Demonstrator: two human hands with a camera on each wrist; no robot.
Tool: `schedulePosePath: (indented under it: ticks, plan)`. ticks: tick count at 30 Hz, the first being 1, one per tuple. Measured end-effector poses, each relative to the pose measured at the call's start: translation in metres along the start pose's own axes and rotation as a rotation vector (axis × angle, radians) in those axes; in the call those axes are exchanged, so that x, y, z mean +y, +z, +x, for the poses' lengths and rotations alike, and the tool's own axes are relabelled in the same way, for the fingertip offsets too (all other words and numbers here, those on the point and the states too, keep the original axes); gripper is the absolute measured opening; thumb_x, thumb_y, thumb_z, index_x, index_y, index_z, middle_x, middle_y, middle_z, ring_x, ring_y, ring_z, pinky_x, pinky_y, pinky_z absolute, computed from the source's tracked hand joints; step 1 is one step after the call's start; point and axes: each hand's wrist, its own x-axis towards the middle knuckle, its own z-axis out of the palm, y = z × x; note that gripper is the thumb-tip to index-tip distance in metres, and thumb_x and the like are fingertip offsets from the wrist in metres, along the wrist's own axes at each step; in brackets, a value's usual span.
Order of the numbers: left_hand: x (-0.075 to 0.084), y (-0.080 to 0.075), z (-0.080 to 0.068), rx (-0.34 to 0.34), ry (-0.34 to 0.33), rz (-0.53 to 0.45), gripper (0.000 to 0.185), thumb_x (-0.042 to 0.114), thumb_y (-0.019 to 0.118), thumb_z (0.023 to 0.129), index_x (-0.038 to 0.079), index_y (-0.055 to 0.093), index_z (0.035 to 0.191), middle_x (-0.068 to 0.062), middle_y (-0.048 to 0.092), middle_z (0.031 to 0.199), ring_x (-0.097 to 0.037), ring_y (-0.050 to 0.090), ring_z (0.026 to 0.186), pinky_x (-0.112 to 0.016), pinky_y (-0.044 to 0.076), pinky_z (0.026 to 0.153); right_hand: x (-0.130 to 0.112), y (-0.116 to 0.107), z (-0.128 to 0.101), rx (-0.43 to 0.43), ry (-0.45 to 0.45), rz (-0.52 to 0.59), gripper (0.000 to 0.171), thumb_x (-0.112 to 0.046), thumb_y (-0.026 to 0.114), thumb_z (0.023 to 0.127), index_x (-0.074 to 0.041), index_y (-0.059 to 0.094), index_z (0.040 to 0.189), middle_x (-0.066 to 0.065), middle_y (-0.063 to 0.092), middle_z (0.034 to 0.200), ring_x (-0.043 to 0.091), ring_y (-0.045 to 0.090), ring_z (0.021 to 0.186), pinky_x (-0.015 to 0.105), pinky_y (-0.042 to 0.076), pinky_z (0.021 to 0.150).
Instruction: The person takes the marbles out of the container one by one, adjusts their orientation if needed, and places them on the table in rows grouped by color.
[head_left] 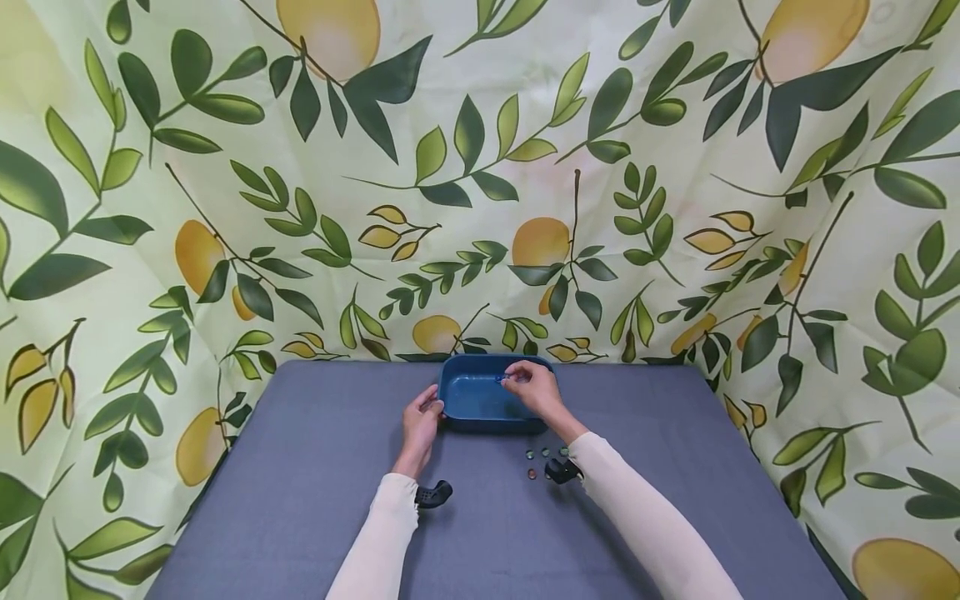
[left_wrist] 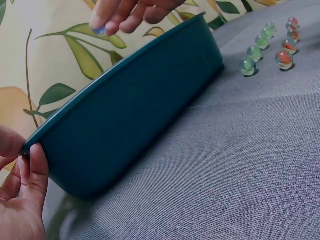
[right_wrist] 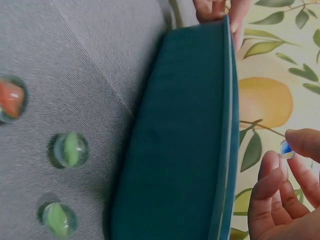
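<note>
A blue rectangular plastic tub [head_left: 480, 429] stands at the back of the table. At its left end my left hand [head_left: 422, 421] pinches the rim, thumb and fingertips on either side in the left wrist view. My right hand [head_left: 534, 388] is over the tub's opening, thumb and fingertips pinching a clear marble with a blue core [right_wrist: 286, 148]. On the cloth, in front of the tub's right end, sit glass marbles in two rows: several green ones [left_wrist: 254, 53] and several orange-red ones [left_wrist: 284, 60]. In the head view the right wrist's strap device hides part of these rows.
A grey-blue cloth [head_left: 330, 483] covers the table. Behind and at both sides hangs a fabric backdrop [head_left: 480, 233] printed with lemons and leaves, close behind the tub. Black wrist devices [head_left: 435, 495] stick out from both sleeves above the table.
</note>
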Motion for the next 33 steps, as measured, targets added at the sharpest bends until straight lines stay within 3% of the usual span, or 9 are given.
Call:
schedulePosePath:
  ticks: [17,22,27,33]
  plan:
    - [0.001,-0.001,0.0,-0.007,0.003,-0.027,0.044,0.0,0.055,0.093,0.001,0.056,0.137,-0.02,0.055,0.13,-0.017,0.058,0.097,-0.028,0.054,0.078,0.007,-0.031,-0.056,0.018,-0.004,0.116,0.014,-0.016,0.077,0.084,-0.012,0.071,0.096,0.006,0.068,0.088,0.018,0.059,0.069,0.026,0.048,0.053]
    - [0.003,-0.001,0.0,-0.013,-0.004,-0.036,0.045,-0.001,0.054,0.093,0.001,0.054,0.138,-0.021,0.054,0.132,-0.026,0.058,0.104,-0.026,0.054,0.078,0.012,-0.04,-0.072,0.044,-0.008,0.099,0.014,-0.016,0.076,0.085,-0.01,0.071,0.097,0.007,0.068,0.089,0.017,0.06,0.073,0.025,0.048,0.057]
    - [0.005,-0.001,0.0,-0.009,-0.011,-0.034,0.045,-0.002,0.054,0.093,0.001,0.055,0.138,-0.022,0.054,0.131,-0.021,0.058,0.098,-0.021,0.053,0.074,0.016,-0.046,-0.089,0.025,-0.016,0.086,0.012,-0.015,0.076,0.085,-0.012,0.071,0.096,0.006,0.068,0.088,0.014,0.06,0.075,0.024,0.049,0.057]
    - [0.005,-0.001,0.0,-0.015,-0.023,-0.025,0.044,-0.001,0.054,0.094,0.003,0.055,0.138,-0.021,0.053,0.133,-0.014,0.057,0.094,-0.034,0.055,0.084,0.023,-0.044,-0.108,-0.017,0.002,0.073,0.013,-0.014,0.078,0.082,-0.014,0.071,0.093,0.002,0.068,0.084,0.009,0.061,0.071,0.023,0.048,0.054]
